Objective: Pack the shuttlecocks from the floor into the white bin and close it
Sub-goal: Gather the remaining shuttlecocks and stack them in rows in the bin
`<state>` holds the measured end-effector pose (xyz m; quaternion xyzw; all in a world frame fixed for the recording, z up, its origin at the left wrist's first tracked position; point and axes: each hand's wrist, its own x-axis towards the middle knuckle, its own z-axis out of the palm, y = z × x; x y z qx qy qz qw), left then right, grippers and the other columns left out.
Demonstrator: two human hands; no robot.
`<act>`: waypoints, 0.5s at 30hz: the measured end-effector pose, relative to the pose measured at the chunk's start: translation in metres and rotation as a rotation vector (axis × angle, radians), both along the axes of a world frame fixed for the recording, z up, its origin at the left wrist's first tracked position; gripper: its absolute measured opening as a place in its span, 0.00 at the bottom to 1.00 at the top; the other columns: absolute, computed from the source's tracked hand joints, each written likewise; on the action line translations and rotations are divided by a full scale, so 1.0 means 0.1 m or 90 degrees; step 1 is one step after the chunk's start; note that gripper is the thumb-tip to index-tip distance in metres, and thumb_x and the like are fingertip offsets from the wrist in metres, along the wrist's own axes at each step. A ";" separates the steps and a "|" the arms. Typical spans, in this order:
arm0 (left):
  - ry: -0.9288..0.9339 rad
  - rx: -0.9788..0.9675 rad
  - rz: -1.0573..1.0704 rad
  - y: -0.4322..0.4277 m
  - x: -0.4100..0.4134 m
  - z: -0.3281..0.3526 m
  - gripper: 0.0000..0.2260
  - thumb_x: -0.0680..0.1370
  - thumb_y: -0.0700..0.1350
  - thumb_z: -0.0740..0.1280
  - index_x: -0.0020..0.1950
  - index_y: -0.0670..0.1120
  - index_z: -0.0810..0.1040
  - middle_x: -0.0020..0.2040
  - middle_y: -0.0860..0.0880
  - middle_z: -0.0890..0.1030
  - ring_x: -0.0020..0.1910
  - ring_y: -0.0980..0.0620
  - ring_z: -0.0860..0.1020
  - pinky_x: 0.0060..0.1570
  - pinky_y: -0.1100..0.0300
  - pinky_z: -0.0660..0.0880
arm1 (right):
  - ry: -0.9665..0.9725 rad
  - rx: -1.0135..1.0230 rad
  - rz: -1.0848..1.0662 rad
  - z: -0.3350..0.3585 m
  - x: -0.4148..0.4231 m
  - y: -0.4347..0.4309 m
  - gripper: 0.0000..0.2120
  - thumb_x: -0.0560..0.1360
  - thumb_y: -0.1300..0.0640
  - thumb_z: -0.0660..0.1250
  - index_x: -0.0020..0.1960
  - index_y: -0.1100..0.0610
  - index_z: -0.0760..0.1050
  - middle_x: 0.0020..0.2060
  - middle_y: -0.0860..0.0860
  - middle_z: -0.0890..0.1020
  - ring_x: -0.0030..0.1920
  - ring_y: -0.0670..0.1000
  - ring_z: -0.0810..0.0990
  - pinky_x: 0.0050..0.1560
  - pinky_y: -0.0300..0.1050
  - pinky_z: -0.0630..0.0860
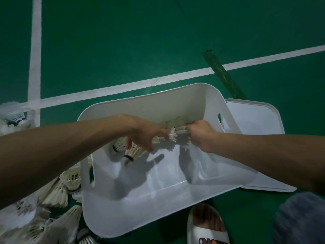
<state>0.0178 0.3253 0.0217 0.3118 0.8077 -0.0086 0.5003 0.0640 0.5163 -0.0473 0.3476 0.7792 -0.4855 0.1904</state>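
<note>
The bin (140, 208) is found open on the green floor (123, 41). Its lid (255, 120) is laid flat just beside it on the right, partly covered by the bin's wall and the right forearm.

Both grips are placed inside the bin. A shuttlecock row (173, 135) is held between them: the left grip (144, 132) is curled round one end and the right grip (198, 134) is closed round the other. Two more shuttlecocks (131, 152) are seen under the left grip, near the bin's left wall; whether they are held cannot be told.

A pile (58, 189) of shuttlecocks is noted on the floor against the bin's left side. It is blurred, crossed by the left forearm and cut off by the frame.

White lines (123, 87) and a dark tape strip (223, 74) are marked on the floor beyond the bin. A slipper (207, 228) is set near the bin's front edge, and blue cloth (299, 219) is seen blurred at the lower right.

The right fingertips are hidden by feathers, and the number in the row cannot be made out.
</note>
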 end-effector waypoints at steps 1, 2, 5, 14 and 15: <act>-0.003 -0.017 -0.007 -0.03 0.00 -0.06 0.28 0.78 0.45 0.65 0.73 0.63 0.57 0.50 0.50 0.69 0.40 0.46 0.78 0.33 0.56 0.80 | -0.019 -0.038 0.029 0.07 0.00 0.05 0.05 0.76 0.64 0.59 0.46 0.60 0.74 0.46 0.60 0.74 0.37 0.51 0.73 0.35 0.36 0.72; -0.001 -0.027 -0.015 -0.07 -0.02 -0.12 0.29 0.78 0.46 0.66 0.72 0.64 0.57 0.51 0.49 0.70 0.44 0.44 0.78 0.41 0.51 0.81 | -0.040 -0.107 0.025 0.10 -0.02 0.09 0.04 0.78 0.66 0.57 0.50 0.60 0.69 0.49 0.58 0.70 0.36 0.47 0.70 0.32 0.28 0.70; -0.009 -0.012 -0.013 -0.16 -0.08 -0.15 0.28 0.76 0.46 0.67 0.68 0.69 0.59 0.49 0.49 0.74 0.48 0.44 0.79 0.46 0.45 0.80 | -0.009 -0.234 -0.069 0.16 -0.03 0.09 0.07 0.80 0.64 0.57 0.56 0.57 0.64 0.55 0.56 0.67 0.43 0.47 0.72 0.35 0.29 0.71; -0.052 -0.067 0.020 -0.38 -0.08 -0.16 0.23 0.77 0.42 0.65 0.70 0.58 0.64 0.53 0.50 0.75 0.51 0.46 0.77 0.48 0.44 0.80 | 0.036 -0.076 0.046 0.13 0.05 -0.03 0.23 0.66 0.60 0.74 0.59 0.56 0.72 0.48 0.54 0.79 0.44 0.53 0.76 0.36 0.44 0.72; -0.052 -0.059 0.029 -0.40 -0.10 -0.16 0.23 0.77 0.42 0.64 0.69 0.59 0.65 0.56 0.49 0.76 0.53 0.46 0.77 0.51 0.44 0.79 | 0.039 -0.075 0.064 0.13 0.07 -0.04 0.29 0.64 0.57 0.77 0.61 0.54 0.71 0.49 0.53 0.79 0.46 0.54 0.77 0.39 0.45 0.75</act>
